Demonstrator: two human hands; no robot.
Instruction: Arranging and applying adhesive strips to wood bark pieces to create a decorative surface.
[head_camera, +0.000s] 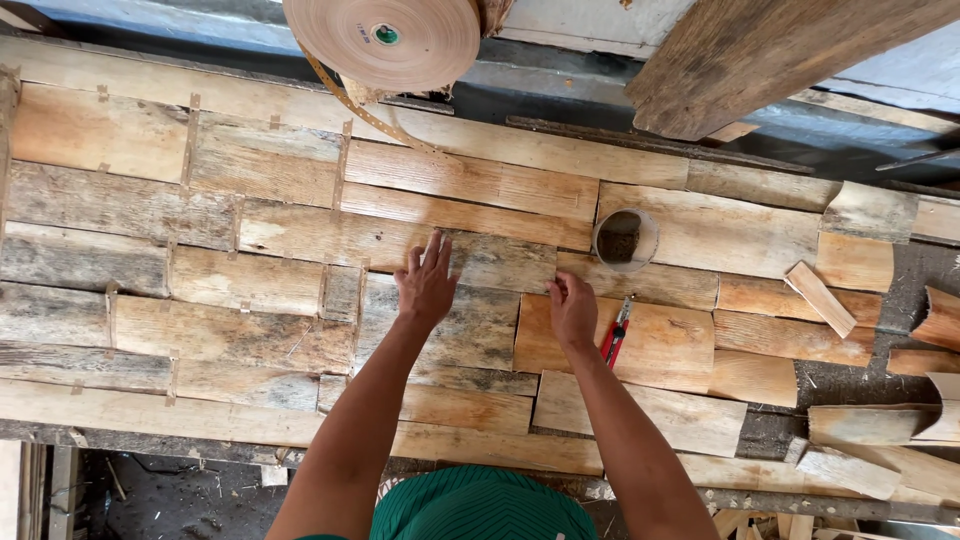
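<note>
On the workbench (120, 410), covered with overlapping thin wood veneer sheets, both hands are seen pressed down. Left hand (428, 285) is laid flat, fingers spread, on a grey weathered veneer strip (470, 262) near the middle of the bench; nothing is gripped. Right hand (572, 310) is placed palm down with fingers loosely curled on the edge where that grey strip is met by a lighter orange-toned veneer piece (660, 345); nothing is clamped in it either. Hands are kept apart, side by side. A red-handled cutter (617, 335) is lying on the orange piece, just beside the right hand. A small round cup (625, 240) is set above the right hand. A large roll of brown paper tape (385, 38) is hung above the bench, its tail trailing down onto the sheets. Loose veneer offcuts (822, 298) are scattered at right.
</note>
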